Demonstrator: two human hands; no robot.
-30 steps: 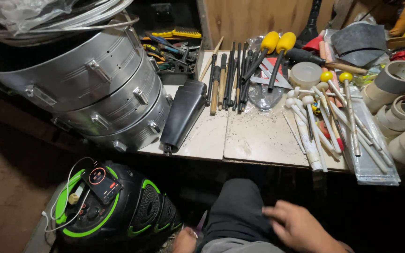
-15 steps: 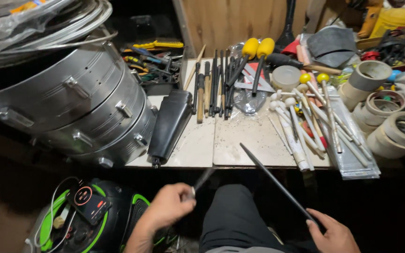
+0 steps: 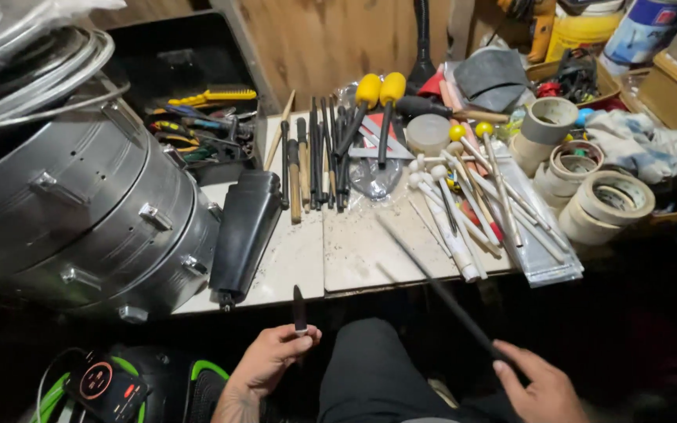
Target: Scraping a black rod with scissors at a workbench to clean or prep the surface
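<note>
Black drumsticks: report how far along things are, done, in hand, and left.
Done: both sticks are off the bench. In hand: the left hand pinches one black drumstick pointing up; the right hand grips the other black drumstick, blurred and angled over the bench. Left: neither stick touches the silver drum; the mallets lie untouched.

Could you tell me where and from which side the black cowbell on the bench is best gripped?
Grip the cowbell across its narrow upper body, coming from above. It lies flat, lengthwise, on the bench; the drum crowds its left side, while its right side is open.
</note>
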